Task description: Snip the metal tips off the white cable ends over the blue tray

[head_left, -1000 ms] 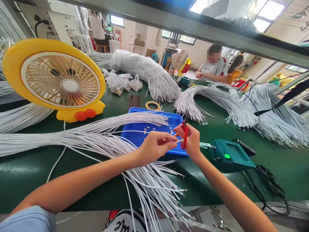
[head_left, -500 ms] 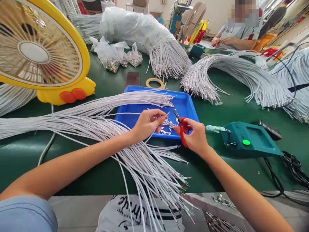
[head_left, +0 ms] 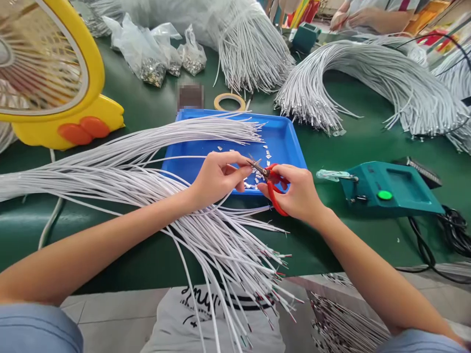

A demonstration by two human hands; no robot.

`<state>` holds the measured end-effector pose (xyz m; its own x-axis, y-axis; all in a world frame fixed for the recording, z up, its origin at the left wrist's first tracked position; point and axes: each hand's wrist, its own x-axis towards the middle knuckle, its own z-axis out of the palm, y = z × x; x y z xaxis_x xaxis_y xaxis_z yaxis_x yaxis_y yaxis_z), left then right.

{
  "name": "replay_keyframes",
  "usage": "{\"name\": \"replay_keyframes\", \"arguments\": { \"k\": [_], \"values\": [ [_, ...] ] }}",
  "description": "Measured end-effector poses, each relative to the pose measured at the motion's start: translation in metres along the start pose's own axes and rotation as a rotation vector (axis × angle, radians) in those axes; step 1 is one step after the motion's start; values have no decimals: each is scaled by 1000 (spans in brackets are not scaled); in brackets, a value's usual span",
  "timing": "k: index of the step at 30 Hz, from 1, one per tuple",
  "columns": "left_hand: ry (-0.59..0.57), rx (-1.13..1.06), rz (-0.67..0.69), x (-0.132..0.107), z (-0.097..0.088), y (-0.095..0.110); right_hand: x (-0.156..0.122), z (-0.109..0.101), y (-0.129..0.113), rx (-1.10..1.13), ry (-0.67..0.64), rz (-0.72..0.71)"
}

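My left hand (head_left: 217, 177) pinches the end of a thin white cable over the near edge of a blue tray (head_left: 287, 139). Red-handled scissors (head_left: 271, 182) sit in my right hand (head_left: 299, 193), their blades pointing left at the cable tip beside my left fingertips. Small white cut-off bits (head_left: 257, 176) lie in the tray. A large fan of white cables (head_left: 121, 164) runs from the left across the green table (head_left: 154, 260), passes under my left wrist and hangs over the front edge.
A yellow desk fan (head_left: 55, 73) stands at far left. A teal device with a green button (head_left: 386, 189) and black cords sits right of the tray. More cable bundles (head_left: 368, 73), plastic bags (head_left: 150, 49) and a tape roll (head_left: 230, 101) lie behind. Another person's hands (head_left: 353, 17) work at far right.
The camera has tipped down and closer. My hands have come together over the tray's near edge, and the scissors have swung from upright to pointing left at the cable end.
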<state>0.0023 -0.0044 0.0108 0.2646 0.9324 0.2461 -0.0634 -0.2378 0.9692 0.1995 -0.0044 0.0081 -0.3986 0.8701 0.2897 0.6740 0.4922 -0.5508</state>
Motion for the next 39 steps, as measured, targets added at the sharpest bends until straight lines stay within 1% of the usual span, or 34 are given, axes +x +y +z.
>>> {"name": "replay_keyframes", "arguments": {
  "k": [3,10,14,19,24,27,31,36,38,39],
  "values": [
    [12,18,26,-1,1,-1,0,0,-1,-3,6,-15],
    [-4,27,46,-1,0,-3,0,-1,-2,23,0,-13],
    [-15,46,26,-2,1,-1,-1,-3,-4,-1,-58,-4],
    [-15,57,49,-3,2,0,-2,-5,-6,-43,-109,9],
    [-17,61,68,-3,2,-3,-3,-6,-11,-1,-173,65],
    [-16,66,71,-3,2,-3,-4,-6,-12,-14,-201,101],
    [-16,80,52,-3,2,-2,-4,-5,-13,-23,-242,111],
    [-90,49,6,-1,0,1,-5,-8,-18,-33,-272,96],
    [-85,4,-16,0,-1,1,-4,-10,-16,-39,-299,96],
    [-62,-33,-19,0,-2,1,-3,-12,-14,-52,-306,102]
  ]
}}
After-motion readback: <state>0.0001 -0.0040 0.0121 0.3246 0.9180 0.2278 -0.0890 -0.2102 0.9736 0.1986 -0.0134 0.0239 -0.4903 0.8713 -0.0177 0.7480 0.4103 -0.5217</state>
